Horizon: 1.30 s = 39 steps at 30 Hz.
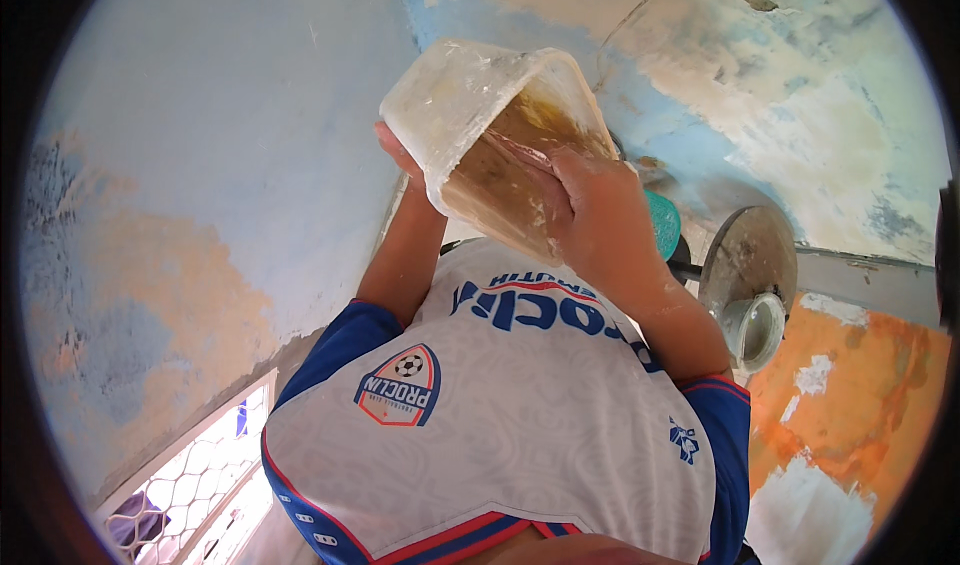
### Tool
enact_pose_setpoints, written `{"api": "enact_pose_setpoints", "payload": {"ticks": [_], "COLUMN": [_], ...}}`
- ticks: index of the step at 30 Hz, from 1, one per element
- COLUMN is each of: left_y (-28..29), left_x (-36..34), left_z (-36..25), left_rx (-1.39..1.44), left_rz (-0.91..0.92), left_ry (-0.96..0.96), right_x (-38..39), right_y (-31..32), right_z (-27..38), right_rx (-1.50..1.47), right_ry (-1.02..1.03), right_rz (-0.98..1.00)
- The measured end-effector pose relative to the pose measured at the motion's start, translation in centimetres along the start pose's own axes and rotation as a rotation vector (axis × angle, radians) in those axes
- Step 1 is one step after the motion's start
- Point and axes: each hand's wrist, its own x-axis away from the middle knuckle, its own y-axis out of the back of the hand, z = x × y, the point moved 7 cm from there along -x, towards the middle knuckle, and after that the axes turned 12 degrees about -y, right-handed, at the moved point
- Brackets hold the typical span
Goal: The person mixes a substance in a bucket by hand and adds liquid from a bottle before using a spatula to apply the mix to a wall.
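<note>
A whitish plastic tub point(455, 90) with rounded corners is tilted in front of my chest, its mouth facing me. Brown residue and white smears coat its inside. My left hand point(399, 155) is closed on the tub's left side; its fingers are partly hidden behind the wall. My right hand point(600, 205) reaches into the mouth, its pinkish, smeared fingers stretched along the inner surface. No tool shows in that hand, though the fingertips are hard to make out.
Patchy blue and cream walls point(220, 115) stand close by. To the right are a turquoise round object point(662, 223), a round grey-brown disc point(745, 255), a whitish open container point(757, 330) and an orange patched surface point(850, 375). A metal grille point(195, 475) shows at lower left.
</note>
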Motion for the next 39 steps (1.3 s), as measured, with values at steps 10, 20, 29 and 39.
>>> {"api": "enact_pose_setpoints", "payload": {"ticks": [10,20,29,39], "left_y": [2.5,3.3,5.2,4.7], "left_x": [-0.6,0.0,0.5,1.1], "left_z": [0.2,1.2,1.6,1.9], "left_rx": [-0.080,-0.397,-0.369,-0.322], "left_rz": [0.023,-0.033,-0.041,-0.080], "left_ry": [-0.027,-0.078,-0.037,-0.031], "right_x": [-0.5,0.2,1.0,0.7], "right_y": [-1.0,-0.7,-0.8,-1.7], "right_z": [-0.9,-1.2,-1.5,-2.8], "right_rx": [0.005,0.024,0.032,0.058], "right_ry": [-0.042,0.008,-0.049,-0.098], "right_rz": [0.032,-0.130,-0.128,-0.006]}}
